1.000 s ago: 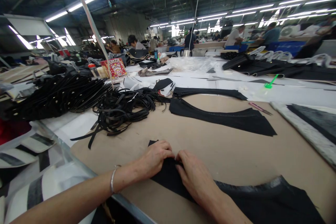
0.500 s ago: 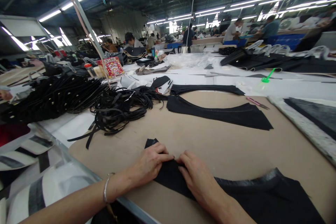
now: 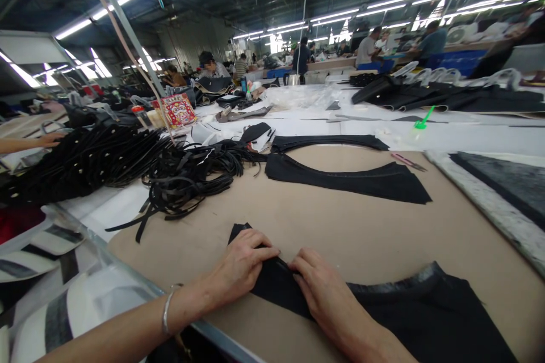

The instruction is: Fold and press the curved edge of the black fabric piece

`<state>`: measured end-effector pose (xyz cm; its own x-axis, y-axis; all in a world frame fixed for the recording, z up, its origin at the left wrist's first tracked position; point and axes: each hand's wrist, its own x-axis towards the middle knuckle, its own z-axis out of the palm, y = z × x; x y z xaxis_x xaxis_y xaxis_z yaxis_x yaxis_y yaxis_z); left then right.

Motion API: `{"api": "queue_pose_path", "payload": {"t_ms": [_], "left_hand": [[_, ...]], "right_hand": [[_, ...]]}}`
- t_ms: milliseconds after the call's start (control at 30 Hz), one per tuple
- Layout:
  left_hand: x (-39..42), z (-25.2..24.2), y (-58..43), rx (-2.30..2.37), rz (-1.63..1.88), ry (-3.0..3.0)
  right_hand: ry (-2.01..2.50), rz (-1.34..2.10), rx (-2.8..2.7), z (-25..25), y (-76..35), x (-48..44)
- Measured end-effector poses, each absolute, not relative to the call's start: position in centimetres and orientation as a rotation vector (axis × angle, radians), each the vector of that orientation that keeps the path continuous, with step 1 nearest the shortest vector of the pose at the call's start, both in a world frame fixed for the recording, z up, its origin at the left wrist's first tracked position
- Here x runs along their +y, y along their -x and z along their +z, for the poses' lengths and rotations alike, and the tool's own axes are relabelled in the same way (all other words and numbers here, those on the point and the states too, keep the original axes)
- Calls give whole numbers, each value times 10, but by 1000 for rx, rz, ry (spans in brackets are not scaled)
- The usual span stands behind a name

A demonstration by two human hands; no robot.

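Observation:
A long curved piece of black fabric (image 3: 430, 312) lies across the near side of the tan work surface. My left hand (image 3: 244, 261) is closed at the piece's left end, thumb and fingers pinching its upper edge. Just to the right, my right hand (image 3: 326, 289) has its fingers curled onto the same edge, with a short stretch of cloth showing between the hands. Past my right hand, the curved edge carries a darker, shiny band. What lies beneath my fingers is hidden.
Farther back lie more curved black pieces (image 3: 344, 181) and pink-handled snips (image 3: 407, 161). Black straps (image 3: 191, 176) are heaped at left, beside stacked black pieces (image 3: 97, 153). A pale slab (image 3: 481, 204) borders the right. A green bottle (image 3: 423, 119) stands behind. Another person's arm (image 3: 29, 142) reaches in at far left.
My right hand has shifted slightly along the edge, away from my left hand, widening the gap between them. The view has turned a little, and another person's arm shows more at far left.

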<state>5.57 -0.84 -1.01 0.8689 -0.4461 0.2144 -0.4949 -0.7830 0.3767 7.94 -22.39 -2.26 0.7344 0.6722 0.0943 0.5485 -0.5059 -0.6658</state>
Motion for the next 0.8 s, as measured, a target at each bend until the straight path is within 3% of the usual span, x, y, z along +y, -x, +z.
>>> {"api": "queue_pose_path", "payload": {"t_ms": [800], "left_hand": [[-38,-21,-31,-741,203,-2697]], "right_hand": [[2378,148,-1027,-22,-73,-275]]}}
